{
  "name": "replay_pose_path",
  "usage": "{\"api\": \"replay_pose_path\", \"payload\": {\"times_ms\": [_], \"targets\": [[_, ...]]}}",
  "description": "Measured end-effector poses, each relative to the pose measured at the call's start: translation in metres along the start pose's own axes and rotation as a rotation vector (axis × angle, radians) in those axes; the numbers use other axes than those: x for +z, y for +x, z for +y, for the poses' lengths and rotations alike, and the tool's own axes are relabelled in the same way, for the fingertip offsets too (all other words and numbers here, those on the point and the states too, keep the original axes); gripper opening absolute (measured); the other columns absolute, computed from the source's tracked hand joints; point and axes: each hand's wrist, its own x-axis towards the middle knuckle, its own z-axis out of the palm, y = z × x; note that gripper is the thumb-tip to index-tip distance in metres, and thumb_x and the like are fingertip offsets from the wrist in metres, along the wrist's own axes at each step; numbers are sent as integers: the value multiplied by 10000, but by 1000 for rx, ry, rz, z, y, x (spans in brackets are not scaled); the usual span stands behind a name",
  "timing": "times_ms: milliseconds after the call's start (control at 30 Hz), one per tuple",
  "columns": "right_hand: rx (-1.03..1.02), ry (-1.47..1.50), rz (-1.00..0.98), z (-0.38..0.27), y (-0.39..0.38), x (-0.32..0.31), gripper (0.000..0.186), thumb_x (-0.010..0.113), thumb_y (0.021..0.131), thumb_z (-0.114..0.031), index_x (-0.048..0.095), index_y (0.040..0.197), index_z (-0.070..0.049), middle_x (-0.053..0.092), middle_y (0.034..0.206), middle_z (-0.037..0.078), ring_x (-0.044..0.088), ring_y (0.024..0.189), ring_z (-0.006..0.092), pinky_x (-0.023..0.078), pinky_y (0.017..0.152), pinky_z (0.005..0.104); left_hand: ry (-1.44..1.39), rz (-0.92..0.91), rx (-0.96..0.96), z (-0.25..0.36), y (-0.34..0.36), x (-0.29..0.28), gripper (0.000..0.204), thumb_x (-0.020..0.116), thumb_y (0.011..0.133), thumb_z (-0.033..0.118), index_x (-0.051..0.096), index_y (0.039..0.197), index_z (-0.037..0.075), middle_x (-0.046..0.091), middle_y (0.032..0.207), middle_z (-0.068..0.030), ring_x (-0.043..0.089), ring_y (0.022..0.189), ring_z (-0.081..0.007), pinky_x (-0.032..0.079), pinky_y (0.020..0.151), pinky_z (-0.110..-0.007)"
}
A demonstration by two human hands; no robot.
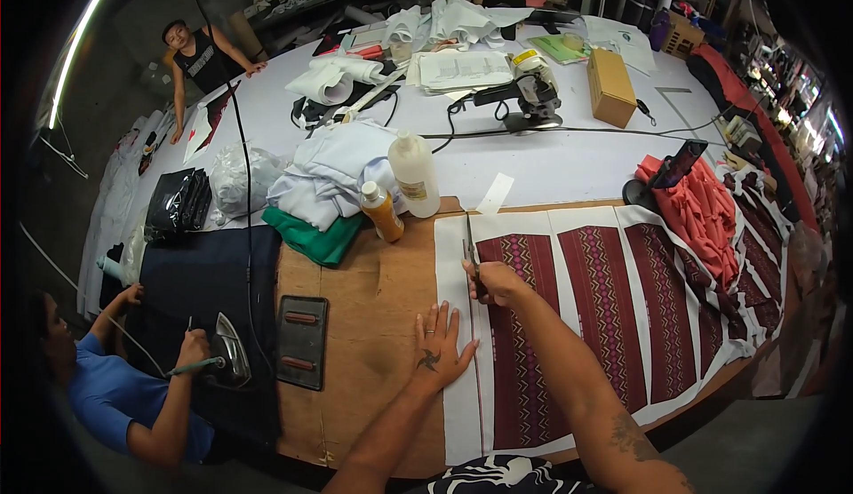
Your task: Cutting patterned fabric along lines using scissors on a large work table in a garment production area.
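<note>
My right hand (496,282) is closed round the handles of a pair of scissors (471,247), whose blades point away from me along a line near the left edge of the white cloth with maroon patterned panels (604,303). My left hand (442,349) lies flat with fingers spread, pressing on the plain white strip at that cloth's left side. Its wrist rests over the bare brown board (364,334). The lower blade cannot be told apart from the cloth.
A bottle of orange liquid (382,214) and a large pale bottle (414,174) stand beyond my hands. Coral cloth (697,219) and a phone on a stand (678,163) are at right. At left, a co-worker moves an iron (233,352) near a dark tray (302,343). A cutting machine (533,103) stands farther back.
</note>
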Motion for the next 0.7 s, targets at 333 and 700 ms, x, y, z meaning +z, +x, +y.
{"api": "replay_pose_path", "payload": {"times_ms": [333, 700], "targets": [[-363, -635, -138, 105, -179, 7, 432, 573, 998, -368, 612, 752, -14, 634, 609, 86, 612, 539, 152, 477, 525, 323, -134, 269, -32, -21, -21, 35, 159, 657, 853, 140, 644, 979, 44, 616, 955, -165, 574, 894, -378, 439, 813, -514], [73, -302, -179, 204, -385, -142, 438, 636, 950, -475, 603, 828, -56, 600, 671, 5, 568, 613, 82, 425, 561, 255, -728, -457, -297, 48, -59, -158, 150, 628, 976, 189, 617, 945, 43, 636, 831, -4, 557, 739, -68, 450, 659, -246]]}}
